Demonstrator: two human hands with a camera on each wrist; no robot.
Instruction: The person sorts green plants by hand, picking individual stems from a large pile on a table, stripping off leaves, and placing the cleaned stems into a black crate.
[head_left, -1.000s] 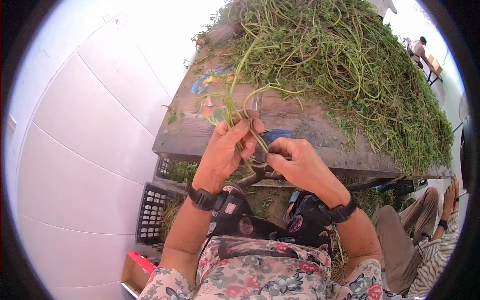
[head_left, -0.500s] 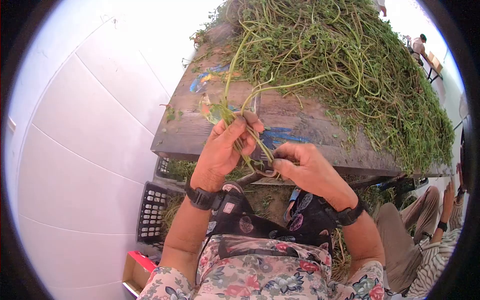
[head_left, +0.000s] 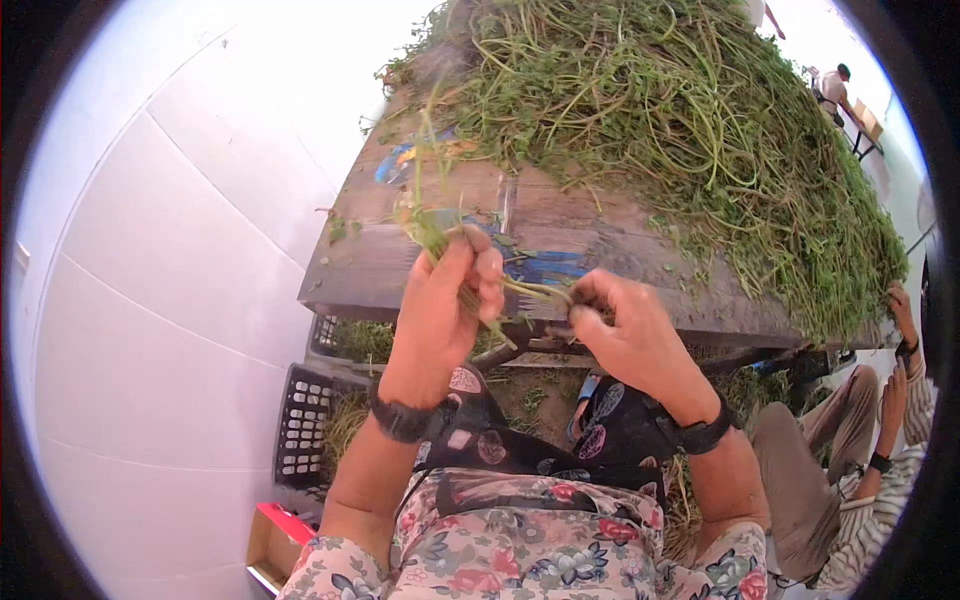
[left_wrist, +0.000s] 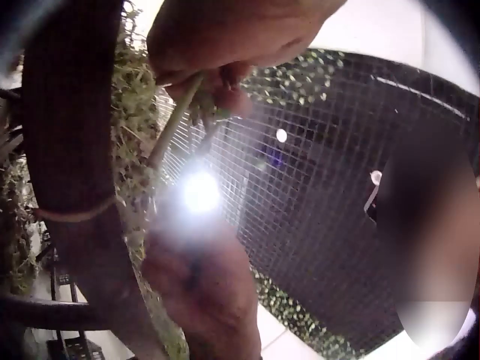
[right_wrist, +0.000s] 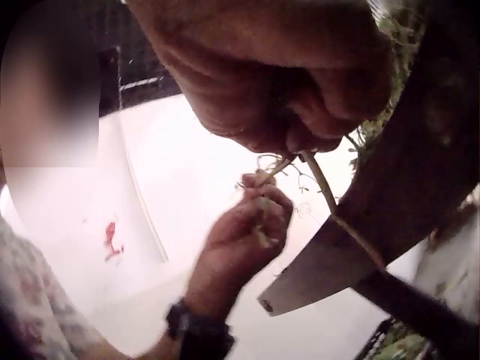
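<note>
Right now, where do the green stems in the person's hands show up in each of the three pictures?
Head: the stems sit at the centre, stretched between the left hand and the right hand.
Left wrist: the stems are upper left, coming down from the left hand.
Right wrist: the stems are right of centre, under the right hand.
Shared landmark: the left hand, which shows in all three views.

Head downward; wrists close on stems [head_left: 528, 290]
</note>
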